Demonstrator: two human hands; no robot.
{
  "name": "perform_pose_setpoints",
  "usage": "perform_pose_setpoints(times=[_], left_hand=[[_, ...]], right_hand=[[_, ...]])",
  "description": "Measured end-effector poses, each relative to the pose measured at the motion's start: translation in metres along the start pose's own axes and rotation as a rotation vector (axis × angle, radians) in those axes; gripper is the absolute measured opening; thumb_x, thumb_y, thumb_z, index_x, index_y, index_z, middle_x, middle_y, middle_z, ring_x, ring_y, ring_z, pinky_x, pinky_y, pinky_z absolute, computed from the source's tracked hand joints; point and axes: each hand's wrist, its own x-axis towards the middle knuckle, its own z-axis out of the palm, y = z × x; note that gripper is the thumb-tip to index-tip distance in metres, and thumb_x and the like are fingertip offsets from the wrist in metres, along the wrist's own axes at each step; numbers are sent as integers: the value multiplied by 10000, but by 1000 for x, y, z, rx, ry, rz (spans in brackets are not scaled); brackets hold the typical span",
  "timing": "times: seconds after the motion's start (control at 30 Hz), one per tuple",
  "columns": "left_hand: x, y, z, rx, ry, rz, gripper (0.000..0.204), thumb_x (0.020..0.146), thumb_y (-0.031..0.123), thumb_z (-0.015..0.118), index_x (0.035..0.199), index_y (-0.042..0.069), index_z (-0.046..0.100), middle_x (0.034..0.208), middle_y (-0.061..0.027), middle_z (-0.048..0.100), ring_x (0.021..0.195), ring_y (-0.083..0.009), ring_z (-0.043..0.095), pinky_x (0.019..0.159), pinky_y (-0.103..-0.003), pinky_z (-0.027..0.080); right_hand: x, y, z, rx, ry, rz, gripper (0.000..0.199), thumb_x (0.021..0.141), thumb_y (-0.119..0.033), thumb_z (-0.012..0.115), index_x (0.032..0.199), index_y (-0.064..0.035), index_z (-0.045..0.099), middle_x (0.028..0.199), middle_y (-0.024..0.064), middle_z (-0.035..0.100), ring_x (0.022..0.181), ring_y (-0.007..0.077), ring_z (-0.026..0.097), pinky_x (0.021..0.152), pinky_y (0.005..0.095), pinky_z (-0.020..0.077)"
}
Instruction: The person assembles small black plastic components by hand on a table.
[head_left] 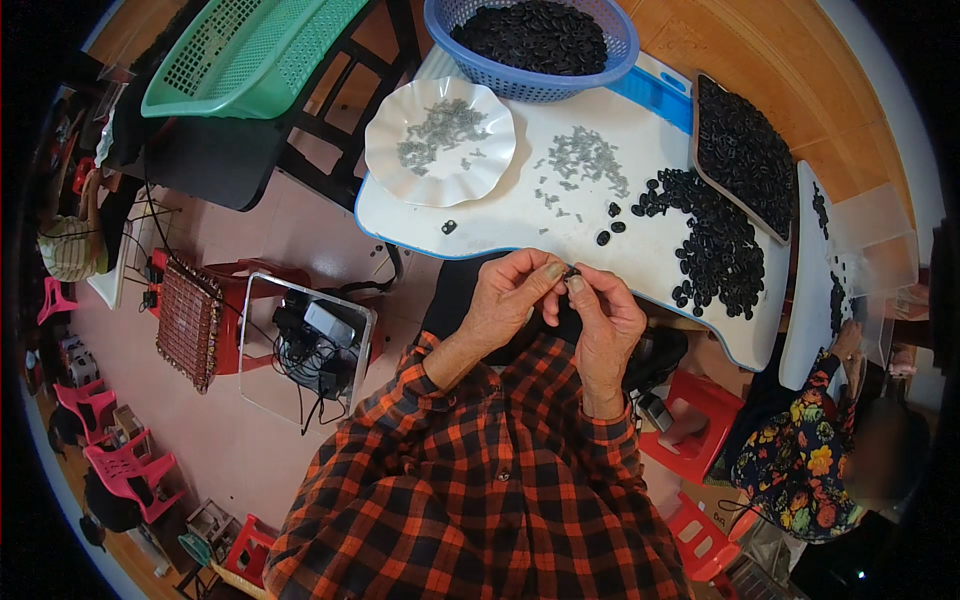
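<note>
Between the fingertips of both hands, just off the near edge of the white table point(480, 228), is a small black piece point(571, 272). My left hand point(510, 297) pinches it from one side with thumb and forefinger. Closed from the other side, my right hand point(607, 318) has its thumb against the piece, hiding most of it. Loose black oval pieces point(715, 255) lie heaped on the right of the table. Small clear pieces point(585, 158) are scattered in the middle, and more lie in a white scalloped plate point(387, 178). One black piece point(449, 227) sits alone near the front edge.
A blue basket point(480, 78) full of black pieces stands at the back, with a tray point(745, 150) of them at the right. A green basket point(250, 95) is at upper left. Red stools point(690, 425) and a clear bin of cables point(318, 345) flank me. Another person point(800, 450) works at right.
</note>
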Motion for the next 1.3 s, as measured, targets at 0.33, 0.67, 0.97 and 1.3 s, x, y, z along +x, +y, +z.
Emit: perform_pose_setpoints(times=[0.33,0.67,0.97,1.3], left_hand=[[-3,3,4,178,16,106,181,946,116,527,969,-51,592,788,-51,600,588,-66,553,506,-202,497],[-4,1,4,373,7,244,146,942,86,522,912,-39,590,726,-36,596,556,-58,549,486,-200,471],[-2,1,5,233,24,150,156,954,96,502,962,-46,569,749,-41,594,573,-67,561,505,-205,485],[-2,-1,4,352,32,220,147,961,98,485,918,-35,530,731,-48,584,556,-64,552,494,-203,477]], right_hand=[[-2,2,1,-144,17,-105,132,852,23,617,982,25,639,853,21,603,724,51,541,638,183,449],[-5,-2,8,-447,35,-355,131,823,43,637,953,26,642,808,49,583,643,71,547,557,200,458],[3,4,0,-383,10,-269,109,846,29,616,953,35,642,828,49,598,660,65,554,562,195,465],[-2,-3,6,-255,8,-179,125,844,43,614,966,34,640,828,50,591,643,71,556,541,197,466]])
